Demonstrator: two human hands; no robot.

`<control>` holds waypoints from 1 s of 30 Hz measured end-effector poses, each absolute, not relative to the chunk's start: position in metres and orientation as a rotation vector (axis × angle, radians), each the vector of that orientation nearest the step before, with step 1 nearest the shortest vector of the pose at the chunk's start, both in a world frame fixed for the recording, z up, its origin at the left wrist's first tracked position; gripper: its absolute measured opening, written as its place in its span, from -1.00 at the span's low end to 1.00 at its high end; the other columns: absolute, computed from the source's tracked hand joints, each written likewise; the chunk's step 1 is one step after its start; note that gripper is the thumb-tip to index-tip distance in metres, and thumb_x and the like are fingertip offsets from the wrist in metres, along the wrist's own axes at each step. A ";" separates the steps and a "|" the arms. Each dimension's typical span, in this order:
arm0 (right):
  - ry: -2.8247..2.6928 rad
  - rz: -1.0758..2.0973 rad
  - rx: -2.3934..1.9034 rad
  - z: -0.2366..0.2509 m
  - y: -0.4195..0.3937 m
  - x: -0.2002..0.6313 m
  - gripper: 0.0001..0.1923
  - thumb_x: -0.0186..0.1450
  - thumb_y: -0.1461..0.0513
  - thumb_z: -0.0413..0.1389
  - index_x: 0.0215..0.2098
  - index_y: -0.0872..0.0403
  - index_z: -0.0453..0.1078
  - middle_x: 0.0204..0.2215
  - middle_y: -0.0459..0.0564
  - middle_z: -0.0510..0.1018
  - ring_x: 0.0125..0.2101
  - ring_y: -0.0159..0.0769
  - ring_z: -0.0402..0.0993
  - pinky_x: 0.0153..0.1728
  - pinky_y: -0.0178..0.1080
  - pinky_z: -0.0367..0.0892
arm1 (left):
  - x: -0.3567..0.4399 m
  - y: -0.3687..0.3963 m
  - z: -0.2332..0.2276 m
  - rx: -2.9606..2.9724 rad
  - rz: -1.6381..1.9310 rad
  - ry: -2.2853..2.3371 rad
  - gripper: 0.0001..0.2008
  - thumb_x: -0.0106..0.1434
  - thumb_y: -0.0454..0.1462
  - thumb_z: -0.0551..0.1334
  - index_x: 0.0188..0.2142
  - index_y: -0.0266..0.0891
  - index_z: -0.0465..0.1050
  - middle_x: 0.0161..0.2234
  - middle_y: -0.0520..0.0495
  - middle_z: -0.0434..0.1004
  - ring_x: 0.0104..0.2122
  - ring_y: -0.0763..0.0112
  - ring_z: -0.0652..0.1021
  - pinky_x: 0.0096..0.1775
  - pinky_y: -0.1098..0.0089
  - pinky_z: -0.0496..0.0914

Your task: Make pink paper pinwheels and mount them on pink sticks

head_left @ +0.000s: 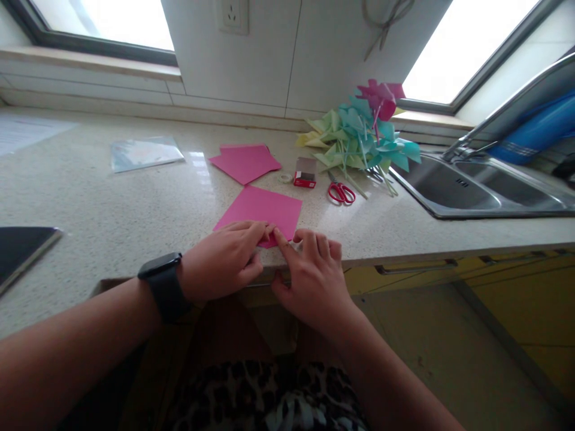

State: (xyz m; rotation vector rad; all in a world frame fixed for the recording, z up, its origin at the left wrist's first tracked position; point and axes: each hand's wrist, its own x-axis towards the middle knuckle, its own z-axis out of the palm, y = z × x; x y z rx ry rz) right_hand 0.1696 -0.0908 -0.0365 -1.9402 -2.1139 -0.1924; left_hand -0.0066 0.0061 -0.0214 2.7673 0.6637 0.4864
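Pink paper square (263, 211) lies on the tabletop (112, 209) just beyond our hands, its near corner folded and pinned under our left hand's (224, 258) flat fingertips and our right hand's (314, 278) forefinger, both equally close.

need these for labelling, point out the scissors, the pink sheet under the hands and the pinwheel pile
scissors (341, 192), head view, on the red handles
pink sheet (265, 208), head view, on its bare middle
pinwheel pile (359, 134), head view, on the teal pinwheels
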 end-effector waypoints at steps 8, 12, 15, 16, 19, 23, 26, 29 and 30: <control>-2.126 -0.184 -1.931 -0.036 -0.090 0.170 -0.19 0.20 0.06 0.19 0.39 -0.04 0.15 0.05 0.20 0.32 0.04 0.10 0.19 0.04 0.12 0.08 | -0.007 0.005 -0.017 2.704 0.482 0.645 -0.63 0.26 -0.41 0.14 0.07 -0.25 0.27 -0.02 -0.24 0.55 0.02 0.11 0.54 0.07 0.10 0.43; -2.121 -0.175 -1.936 -0.035 -0.089 0.170 -0.17 0.20 0.04 0.19 0.40 -0.06 0.11 0.04 0.20 0.32 0.04 0.11 0.19 0.03 0.11 0.08 | -0.006 0.006 -0.015 2.725 0.439 0.615 -0.56 0.25 -0.42 0.14 0.13 -0.26 0.33 0.15 -0.25 0.48 0.19 0.10 0.45 0.21 0.08 0.33; -2.121 -0.173 -1.930 -0.035 -0.089 0.170 -0.16 0.20 0.03 0.20 0.40 -0.06 0.11 0.04 0.20 0.32 0.04 0.12 0.20 0.03 0.12 0.09 | -0.006 0.006 -0.016 2.748 0.437 0.618 -0.53 0.25 -0.42 0.14 0.16 -0.29 0.34 0.18 -0.26 0.47 0.22 0.11 0.42 0.24 0.10 0.32; -2.121 -0.172 -1.932 -0.036 -0.088 0.170 -0.17 0.20 0.03 0.20 0.40 -0.06 0.12 0.03 0.20 0.32 0.04 0.12 0.20 0.03 0.12 0.09 | -0.006 0.006 -0.017 2.759 0.438 0.619 -0.55 0.25 -0.41 0.14 0.15 -0.30 0.36 0.17 -0.27 0.48 0.21 0.11 0.43 0.23 0.10 0.33; -2.117 -0.172 -1.937 -0.036 -0.087 0.170 -0.18 0.21 0.03 0.20 0.40 -0.07 0.13 0.03 0.20 0.32 0.04 0.12 0.21 0.03 0.13 0.10 | -0.007 0.006 -0.018 2.797 0.428 0.621 -0.61 0.26 -0.40 0.13 0.09 -0.33 0.41 0.16 -0.28 0.50 0.20 0.10 0.45 0.22 0.10 0.35; -2.105 -0.157 -1.917 -0.035 -0.087 0.172 -0.16 0.19 0.02 0.21 0.40 -0.08 0.12 0.03 0.19 0.33 0.05 0.13 0.22 0.03 0.14 0.12 | -0.007 0.006 -0.017 2.822 0.420 0.622 -0.61 0.27 -0.39 0.14 0.09 -0.34 0.41 0.16 -0.28 0.50 0.19 0.10 0.45 0.22 0.10 0.36; -2.067 -0.121 -1.858 -0.034 -0.089 0.174 -0.23 0.23 0.06 0.19 0.37 -0.03 0.17 0.09 0.18 0.33 0.08 0.10 0.23 0.06 0.11 0.14 | -0.008 0.006 -0.017 2.832 0.429 0.625 -0.60 0.27 -0.38 0.14 0.10 -0.35 0.42 0.16 -0.30 0.50 0.19 0.11 0.45 0.21 0.10 0.36; -2.038 -0.105 -1.740 -0.035 -0.095 0.178 -0.40 0.30 0.13 0.12 0.29 0.08 0.27 0.14 0.16 0.38 0.10 0.02 0.26 0.10 0.04 0.16 | -0.009 0.006 -0.019 2.838 0.438 0.642 -0.61 0.27 -0.37 0.15 0.09 -0.33 0.43 0.18 -0.31 0.48 0.20 0.10 0.45 0.20 0.09 0.37; -2.047 -0.108 -1.701 -0.035 -0.097 0.178 -0.45 0.32 0.15 0.09 0.26 0.10 0.30 0.14 0.15 0.40 0.11 -0.01 0.27 0.12 0.02 0.15 | -0.009 0.006 -0.019 2.837 0.440 0.644 -0.62 0.27 -0.37 0.15 0.09 -0.33 0.43 0.18 -0.31 0.48 0.20 0.10 0.45 0.20 0.08 0.38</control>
